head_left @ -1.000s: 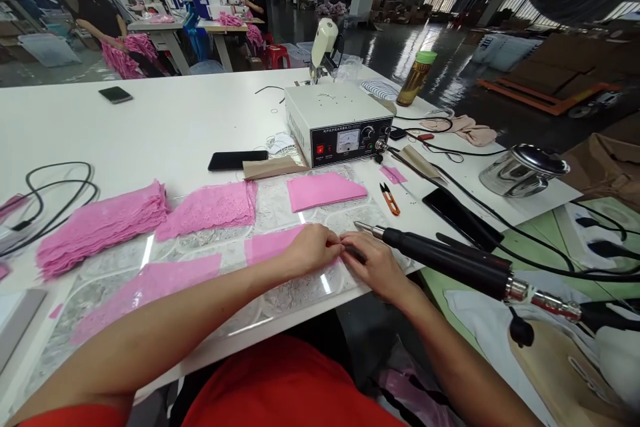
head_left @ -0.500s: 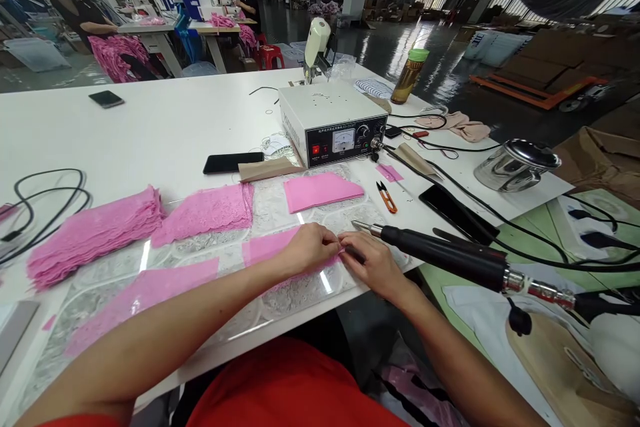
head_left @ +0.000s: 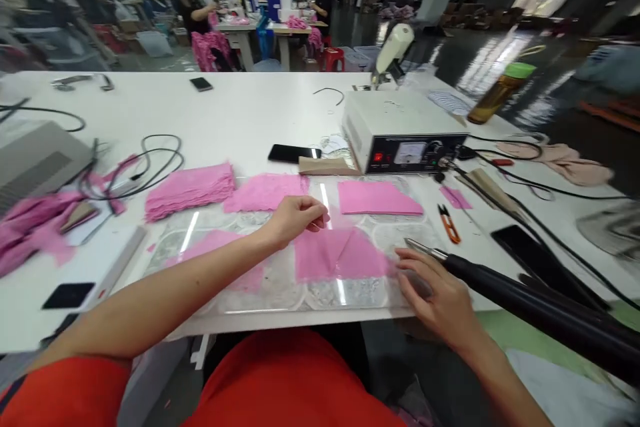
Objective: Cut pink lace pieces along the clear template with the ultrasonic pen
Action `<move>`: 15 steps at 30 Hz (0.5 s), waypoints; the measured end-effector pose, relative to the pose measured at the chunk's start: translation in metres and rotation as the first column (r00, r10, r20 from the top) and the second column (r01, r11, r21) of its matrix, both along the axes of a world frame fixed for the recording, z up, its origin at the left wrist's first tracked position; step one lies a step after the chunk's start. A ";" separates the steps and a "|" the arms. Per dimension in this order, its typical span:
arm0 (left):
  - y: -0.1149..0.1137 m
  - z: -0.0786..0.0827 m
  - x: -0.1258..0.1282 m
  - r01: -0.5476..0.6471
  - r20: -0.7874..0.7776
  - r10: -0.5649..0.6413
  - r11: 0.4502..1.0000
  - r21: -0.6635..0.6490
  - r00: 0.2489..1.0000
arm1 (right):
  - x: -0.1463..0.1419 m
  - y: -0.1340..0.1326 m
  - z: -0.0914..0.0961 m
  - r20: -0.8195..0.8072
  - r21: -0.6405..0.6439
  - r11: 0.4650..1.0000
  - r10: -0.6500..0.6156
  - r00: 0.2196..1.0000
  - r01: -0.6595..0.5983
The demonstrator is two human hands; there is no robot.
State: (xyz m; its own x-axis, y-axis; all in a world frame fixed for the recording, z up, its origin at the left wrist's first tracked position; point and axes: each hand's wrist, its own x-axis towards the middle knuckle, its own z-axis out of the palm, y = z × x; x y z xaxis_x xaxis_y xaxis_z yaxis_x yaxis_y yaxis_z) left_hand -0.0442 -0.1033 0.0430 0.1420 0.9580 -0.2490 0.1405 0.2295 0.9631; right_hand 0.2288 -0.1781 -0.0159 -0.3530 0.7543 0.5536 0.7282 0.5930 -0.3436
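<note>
My left hand (head_left: 299, 219) is closed in a pinch at the upper left of a thin pink fabric piece (head_left: 345, 257), with pale, blurred pink cloth at its fingertips. To the right, my right hand (head_left: 440, 297) has its fingers stretched forward and its thumb apart. A small dark shape, too unclear to name, shows between them. The fabric's blurred right corner is close to those fingertips. Just above this hand lies the metal tip of a black pen-like tool (head_left: 520, 300) with a cable. Clear plastic sheeting (head_left: 273, 297) covers the table under the fabric.
Pink fabric stacks (head_left: 193, 190) lie at the left, and a neat pink stack (head_left: 377, 197) lies ahead. Behind it stands a white control box (head_left: 417, 153). Orange thread snips (head_left: 449, 223) and a black phone (head_left: 543, 260) lie to the right. Two people work at machines behind.
My view has swung left. My hands, which met at the tool tip, have moved apart. The pink fabric now lies spread between them, where before it was partly under my left arm.
</note>
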 end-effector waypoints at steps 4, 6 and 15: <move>-0.013 0.003 -0.037 -0.182 0.129 0.188 0.981 -0.061 0.974 | -0.039 0.013 0.012 0.012 -0.016 0.994 0.111 0.994 -0.111; -0.022 0.004 -0.051 -0.248 0.186 0.260 0.965 -0.087 0.947 | -0.068 0.018 0.015 0.058 -0.038 0.989 0.146 0.988 -0.144; -0.052 -0.002 -0.110 -0.373 0.265 0.387 0.922 -0.104 0.883 | -0.166 0.022 0.001 0.331 0.106 0.969 0.178 0.927 -0.224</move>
